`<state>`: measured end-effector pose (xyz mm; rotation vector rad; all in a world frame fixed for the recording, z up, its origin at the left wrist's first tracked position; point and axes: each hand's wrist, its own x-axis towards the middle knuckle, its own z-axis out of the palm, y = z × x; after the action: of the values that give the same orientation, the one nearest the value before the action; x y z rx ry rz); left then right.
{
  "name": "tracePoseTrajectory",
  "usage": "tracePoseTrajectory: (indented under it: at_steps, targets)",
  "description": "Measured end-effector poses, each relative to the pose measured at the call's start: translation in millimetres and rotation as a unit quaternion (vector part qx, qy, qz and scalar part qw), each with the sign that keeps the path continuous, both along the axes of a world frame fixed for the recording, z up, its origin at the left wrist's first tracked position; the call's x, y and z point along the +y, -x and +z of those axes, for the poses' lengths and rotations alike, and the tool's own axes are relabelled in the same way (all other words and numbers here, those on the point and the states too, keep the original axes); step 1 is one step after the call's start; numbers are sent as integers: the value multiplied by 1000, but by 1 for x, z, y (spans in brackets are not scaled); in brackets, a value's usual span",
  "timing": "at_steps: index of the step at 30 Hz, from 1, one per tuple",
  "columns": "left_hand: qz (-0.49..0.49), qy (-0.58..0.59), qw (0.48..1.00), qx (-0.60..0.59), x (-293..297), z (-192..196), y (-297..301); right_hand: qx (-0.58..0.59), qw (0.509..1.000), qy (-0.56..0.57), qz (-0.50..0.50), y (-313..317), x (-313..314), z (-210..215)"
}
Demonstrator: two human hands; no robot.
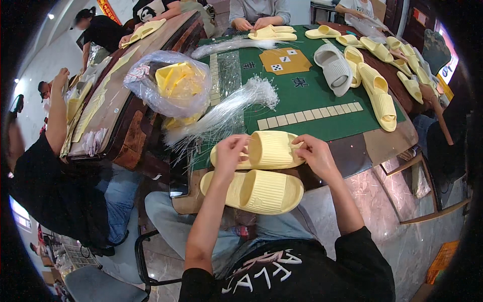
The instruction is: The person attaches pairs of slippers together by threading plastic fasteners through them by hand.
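Note:
A pale yellow slipper (271, 148) with a ribbed strap lies crosswise at the near edge of the table. Over its heel end, beside the strap opening, my left hand (232, 153) has its fingers pinched together. My right hand (318, 157) is at the toe end with thumb and fingers closed. Whatever either hand pinches is too small to make out. A second yellow slipper (256, 191) lies nearer to me, below my hands. Just beyond my left hand lies a bundle of clear plastic strands (236, 103).
Left of the strands sits a clear bag (186, 83) of yellow pieces. A grey slipper (333, 68) and a yellow slipper (377, 95) lie on the green table mat (322, 133). Several people work around, one close on my left. A wooden chair (427, 186) stands at right.

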<state>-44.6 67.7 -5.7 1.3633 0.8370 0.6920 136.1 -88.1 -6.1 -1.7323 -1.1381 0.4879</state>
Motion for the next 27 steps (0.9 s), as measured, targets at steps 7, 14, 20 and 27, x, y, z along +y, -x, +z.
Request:
tracePoseTrajectory:
  at_steps: [7, 14, 20, 27]
  targets:
    - [62, 86, 951, -292, 9, 20, 58, 330, 937, -47, 105, -15, -11, -8]
    - [-21, -31, 966, -256, -15, 16, 93, 389, 915, -27, 108, -15, -25, -13]
    - [-98, -263, 957, 78, -25, 5, 113, 332, 937, 5, 110, -10, -33, -12]
    - [-40, -460, 854, 239, -19, 3, 121, 276, 952, 26, 129, -1, -35, -15]
